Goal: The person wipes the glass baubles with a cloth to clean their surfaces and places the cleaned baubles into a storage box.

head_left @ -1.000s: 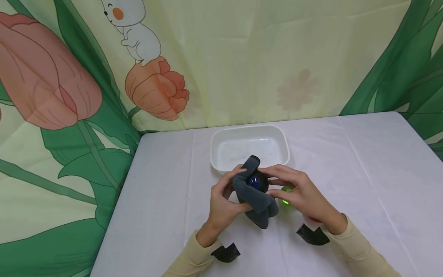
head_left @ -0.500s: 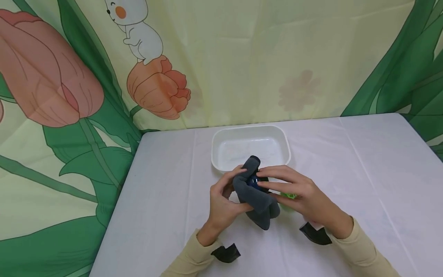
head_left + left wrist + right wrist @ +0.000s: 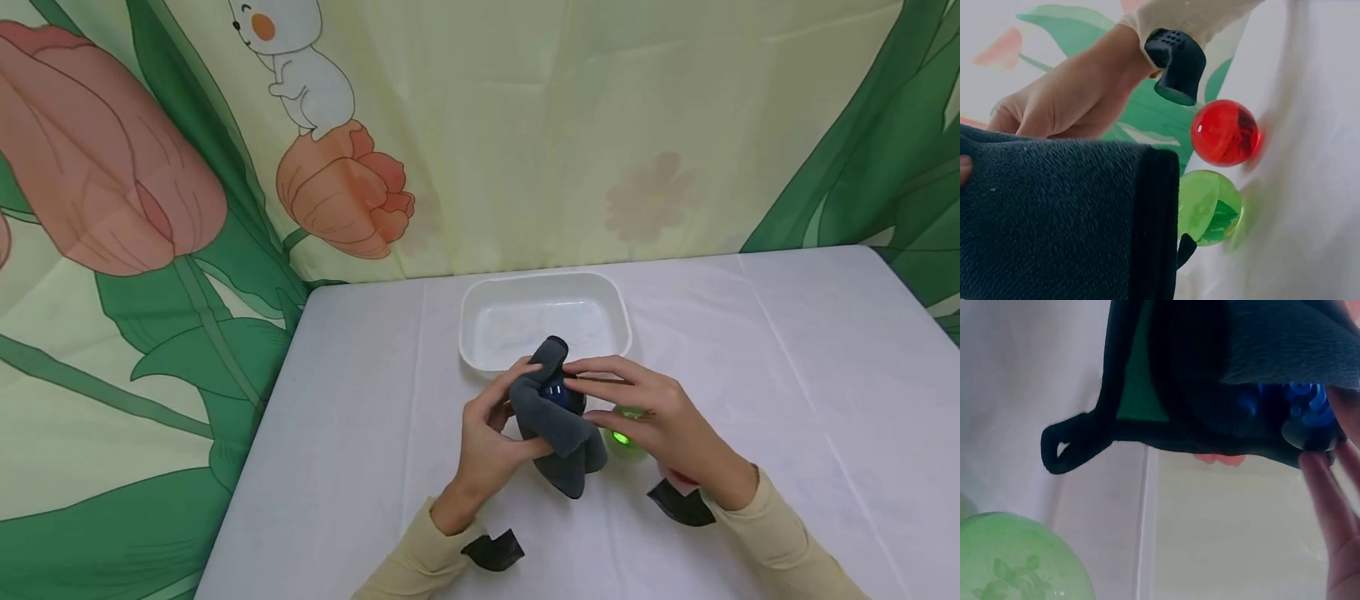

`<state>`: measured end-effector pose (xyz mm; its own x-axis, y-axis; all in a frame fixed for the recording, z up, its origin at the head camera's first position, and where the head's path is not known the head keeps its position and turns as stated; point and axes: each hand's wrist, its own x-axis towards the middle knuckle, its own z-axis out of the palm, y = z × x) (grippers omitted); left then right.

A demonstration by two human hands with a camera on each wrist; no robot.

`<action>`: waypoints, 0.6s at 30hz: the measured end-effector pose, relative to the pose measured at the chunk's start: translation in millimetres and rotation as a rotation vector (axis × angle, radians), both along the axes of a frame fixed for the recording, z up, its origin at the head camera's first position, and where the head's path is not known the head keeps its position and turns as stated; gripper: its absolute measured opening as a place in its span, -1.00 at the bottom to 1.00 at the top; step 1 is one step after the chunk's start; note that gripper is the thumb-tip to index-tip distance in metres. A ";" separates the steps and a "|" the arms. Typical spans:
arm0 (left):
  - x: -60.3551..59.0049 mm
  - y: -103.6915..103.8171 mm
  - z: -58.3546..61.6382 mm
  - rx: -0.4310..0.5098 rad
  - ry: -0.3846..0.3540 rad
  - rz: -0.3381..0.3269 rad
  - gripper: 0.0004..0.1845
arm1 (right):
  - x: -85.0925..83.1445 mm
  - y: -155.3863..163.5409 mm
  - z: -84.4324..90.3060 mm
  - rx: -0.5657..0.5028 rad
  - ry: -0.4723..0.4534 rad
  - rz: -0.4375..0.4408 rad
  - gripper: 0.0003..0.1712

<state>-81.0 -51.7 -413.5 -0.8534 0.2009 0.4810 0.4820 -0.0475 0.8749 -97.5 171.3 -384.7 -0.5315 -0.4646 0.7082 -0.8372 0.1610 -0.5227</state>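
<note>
A clear blue ball (image 3: 566, 392) sits partly wrapped in a dark grey cloth (image 3: 551, 421) above the white table. My left hand (image 3: 487, 442) grips the cloth from the left, thumb in front, fingers behind. From the right, my right hand (image 3: 652, 408) holds the ball's bare side between fingertips and thumb; the cloth hides the rest. Under the right hand lies a clear green ball (image 3: 621, 438) on the table. In the left wrist view a clear red ball (image 3: 1225, 132) lies beside the green one; the head view shows only a reddish bit below the right wrist.
A white rectangular tray (image 3: 468, 333) stands just behind the hands on the white-covered table (image 3: 360, 400). A printed curtain (image 3: 525, 150) hangs behind the table's far edge. A cloth loop (image 3: 1057, 450) dangles from one corner of the cloth.
The right fingers lifted and spread on the blue ball, moved slightly right, then came back against it. The left hand keeps its hold and has shifted very slightly right with the cloth.
</note>
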 end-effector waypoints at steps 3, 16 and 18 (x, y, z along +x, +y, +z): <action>0.0 -0.3 1.0 -0.014 0.011 -0.008 -0.26 | 2.7 0.1 0.7 -0.034 -0.144 -0.013 -0.51; -0.8 -2.7 3.2 -0.028 0.057 -0.021 -0.22 | 9.0 -1.7 4.9 -0.045 -0.432 -0.043 -0.35; -1.4 -3.3 3.9 -0.022 0.066 -0.019 -0.22 | 8.7 -0.1 6.4 -0.017 -0.405 -0.041 -0.34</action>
<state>-82.4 -55.0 -409.5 -0.8160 0.2283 0.5311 0.5376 -0.0381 0.8423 -88.9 171.2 -378.3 -0.7871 -0.4271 0.4449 -0.5559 0.1789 -0.8117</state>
